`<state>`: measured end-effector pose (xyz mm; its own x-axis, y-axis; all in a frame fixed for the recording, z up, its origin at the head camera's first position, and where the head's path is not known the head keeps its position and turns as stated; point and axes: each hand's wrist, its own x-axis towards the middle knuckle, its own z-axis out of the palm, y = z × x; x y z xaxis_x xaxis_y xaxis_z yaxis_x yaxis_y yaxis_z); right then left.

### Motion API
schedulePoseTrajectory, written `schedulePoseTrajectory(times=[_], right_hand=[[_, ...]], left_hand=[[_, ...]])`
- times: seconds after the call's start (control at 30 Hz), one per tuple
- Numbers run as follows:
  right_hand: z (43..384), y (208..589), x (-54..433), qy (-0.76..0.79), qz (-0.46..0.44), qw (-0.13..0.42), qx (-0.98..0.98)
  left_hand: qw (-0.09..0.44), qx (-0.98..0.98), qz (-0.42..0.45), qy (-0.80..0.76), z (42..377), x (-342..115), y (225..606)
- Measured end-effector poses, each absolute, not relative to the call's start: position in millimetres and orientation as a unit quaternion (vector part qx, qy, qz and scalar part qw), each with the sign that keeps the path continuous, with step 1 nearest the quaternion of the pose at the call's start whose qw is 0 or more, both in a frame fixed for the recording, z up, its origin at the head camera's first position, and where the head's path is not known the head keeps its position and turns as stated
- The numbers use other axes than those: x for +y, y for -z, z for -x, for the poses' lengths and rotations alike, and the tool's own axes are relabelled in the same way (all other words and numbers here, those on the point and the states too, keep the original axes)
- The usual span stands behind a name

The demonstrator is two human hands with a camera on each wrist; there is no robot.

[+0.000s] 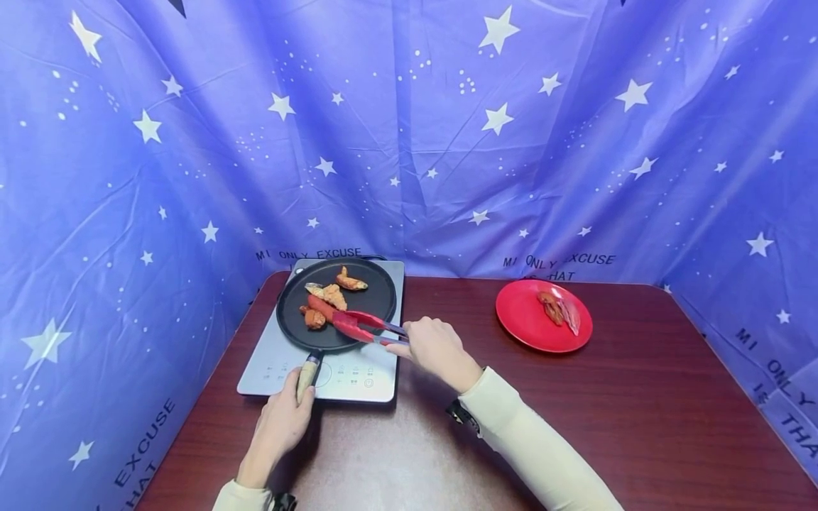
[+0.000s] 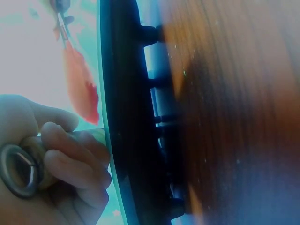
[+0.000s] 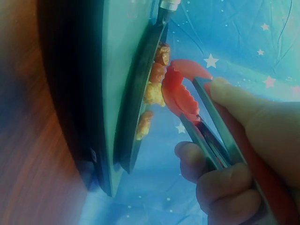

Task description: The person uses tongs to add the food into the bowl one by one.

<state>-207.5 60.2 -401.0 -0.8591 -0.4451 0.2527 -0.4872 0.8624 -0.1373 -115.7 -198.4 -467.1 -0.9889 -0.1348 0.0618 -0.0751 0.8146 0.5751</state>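
Observation:
My left hand (image 1: 281,424) grips the pale handle (image 1: 307,377) of a flat black pan (image 1: 377,287); the left wrist view shows the fingers curled round this handle, with a metal ring at its end. My right hand (image 1: 437,349) holds red-tipped metal tongs (image 3: 180,91) over the pan. The tongs' tips meet the end of a reddish sausage-like piece (image 1: 320,307); whether they pinch it I cannot tell. Around it in the pan lie a brown chunk (image 1: 314,319), a golden fried piece (image 1: 335,297) and a browned wing-like piece (image 1: 351,281).
Beneath the pan is a silver induction cooker (image 1: 268,360) with touch controls along its front. To the right, a red plate (image 1: 516,321) holds a browned piece of food (image 1: 551,309) and a pinkish strip (image 1: 570,316). A starry blue curtain (image 1: 441,142) surrounds the dark red table (image 1: 639,397).

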Motion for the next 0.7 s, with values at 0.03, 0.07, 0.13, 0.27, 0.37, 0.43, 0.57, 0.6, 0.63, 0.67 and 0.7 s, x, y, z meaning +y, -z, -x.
schedulePoseTrajectory(times=[0.03,0.07,0.13,0.27,0.37,0.43,0.57,0.6,0.63,0.67,0.7], right_hand=[[208,401,60,-0.100,-0.243,0.098,-0.960],[208,401,59,-0.101,-0.243,0.090,-0.960],[208,400,57,-0.102,-0.243,0.080,-0.961],[208,398,53,-0.100,-0.241,0.064,-0.963],[209,399,49,-0.092,-0.243,0.046,-0.964],[210,401,47,-0.081,-0.244,0.036,-0.966],[212,403,43,-0.070,-0.243,0.028,-0.967],[212,402,42,-0.068,-0.242,0.027,-0.967],[212,402,41,-0.067,-0.241,0.026,-0.968],[213,402,40,-0.064,-0.241,0.025,-0.968],[213,401,39,-0.063,-0.240,0.023,-0.968]], left_hand=[[0.049,-0.951,-0.055,0.299,116,-198,467],[0.049,-0.951,-0.056,0.299,116,-198,467],[0.048,-0.951,-0.056,0.299,116,-198,467],[0.046,-0.951,-0.057,0.299,116,-198,467],[0.045,-0.951,-0.059,0.300,116,-198,467],[0.044,-0.951,-0.059,0.300,116,-198,467],[0.044,-0.951,-0.060,0.300,116,-198,467],[0.043,-0.951,-0.060,0.300,116,-198,467],[0.043,-0.951,-0.060,0.300,116,-198,467],[0.043,-0.951,-0.060,0.300,116,-199,467],[0.043,-0.951,-0.060,0.300,116,-199,467]])
